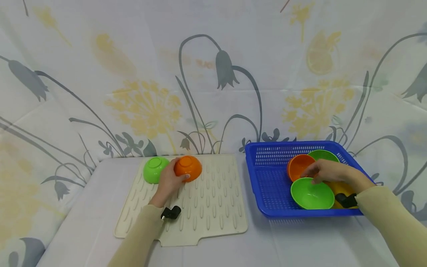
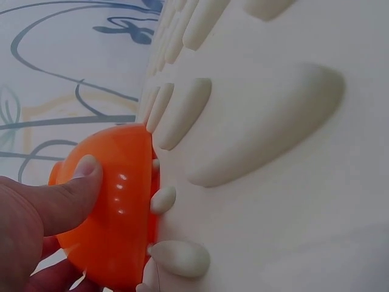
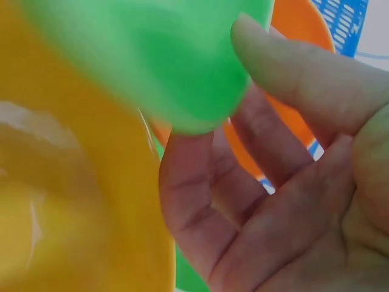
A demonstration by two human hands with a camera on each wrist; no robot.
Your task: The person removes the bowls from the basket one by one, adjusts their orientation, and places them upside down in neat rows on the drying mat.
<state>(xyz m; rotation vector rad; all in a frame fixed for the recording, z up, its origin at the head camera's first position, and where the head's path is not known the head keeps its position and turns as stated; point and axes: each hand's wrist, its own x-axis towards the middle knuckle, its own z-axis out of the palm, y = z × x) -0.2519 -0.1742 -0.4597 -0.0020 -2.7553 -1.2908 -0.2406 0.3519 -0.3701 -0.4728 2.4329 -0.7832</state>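
Observation:
My left hand (image 1: 168, 184) grips an orange bowl (image 1: 193, 167) that lies upside down on a cream ridged drying mat (image 1: 217, 196). In the left wrist view the thumb presses the bowl's outer wall and its rim is right at the ridges. Beside it on the mat is an overturned green bowl (image 1: 152, 171). Over at the blue basket (image 1: 251, 178), my right hand (image 1: 331, 171) pinches the rim of another green bowl (image 3: 182, 67), thumb on one side and fingers on the other. That bowl's open side faces up.
Behind the pinched bowl in the basket are a second orange bowl (image 1: 298, 167) and a further green bowl (image 1: 325, 154). A yellow bowl (image 3: 91, 182) lies by the right hand, partly covered by the wrist. A patterned cloth (image 1: 207, 74) hangs behind the white table (image 1: 233, 252).

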